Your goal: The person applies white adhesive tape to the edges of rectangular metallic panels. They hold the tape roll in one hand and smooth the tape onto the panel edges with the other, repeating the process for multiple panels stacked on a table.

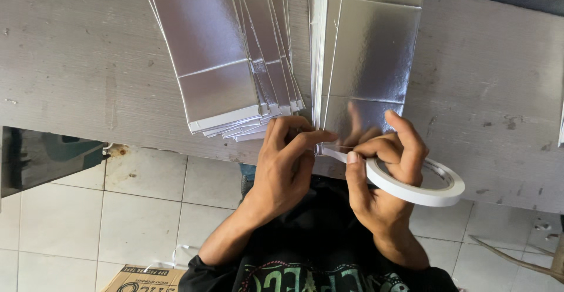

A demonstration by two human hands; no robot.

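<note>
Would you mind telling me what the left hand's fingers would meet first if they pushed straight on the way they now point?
Probably the tape strip that the left hand pinches, then the right hand with its tape roll; depth is uncertain.

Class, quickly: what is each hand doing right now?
Left hand: closed, fingertips pinching the free end of the tape strip.
Right hand: closed around the white tape roll.

Glossy silver foil-faced card sheets [370,51] on a rough, matt grey table [82,51]; smooth white tape roll [420,187]
</note>
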